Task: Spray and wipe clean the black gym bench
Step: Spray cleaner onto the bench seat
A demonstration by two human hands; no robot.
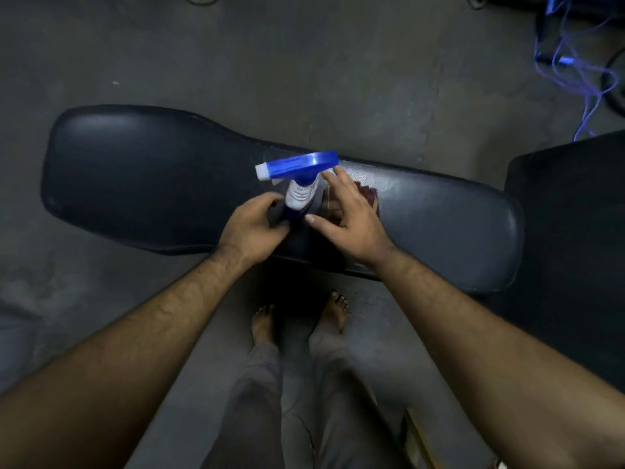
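Observation:
A long black padded gym bench point(142, 170) lies across the view, wide at its left end. A spray bottle point(297, 174) with a blue trigger head and white nozzle stands upright over the middle of the bench, nozzle pointing left. My left hand point(253, 225) grips the bottle's lower body from the left. My right hand point(348, 211) hovers just right of the bottle with fingers spread and straight. Under my right hand lies a dark red cloth point(368, 194), partly hidden. The pad beside the cloth shows a wet, whitish patch point(368, 179).
Grey concrete floor surrounds the bench. A second black pad point(571, 231) stands at the right edge. Blue cables point(575, 69) trail on the floor at the top right. My bare feet point(301, 319) stand just in front of the bench.

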